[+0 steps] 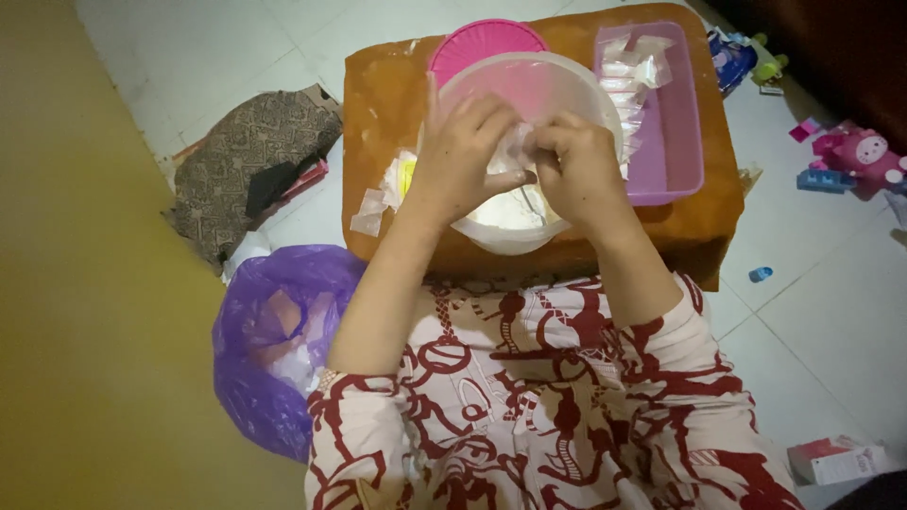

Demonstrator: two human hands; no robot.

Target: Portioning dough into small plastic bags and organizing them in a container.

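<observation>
Seen from above, a small brown worktop (387, 85) carries a translucent round bowl (529, 85), a pink lid (482, 40) behind it and a purple tray (675, 142) of small clear packets (631, 68) to the right. A purple plastic bag (260, 349) lies on the floor at left; toys (855, 156) are scattered at right. Over the bowl, the left hand (463, 156) and right hand (576, 165) both pinch a small clear wrapper (515, 146) between them. The fingers hide most of the wrapper, so which way it points is unclear.
</observation>
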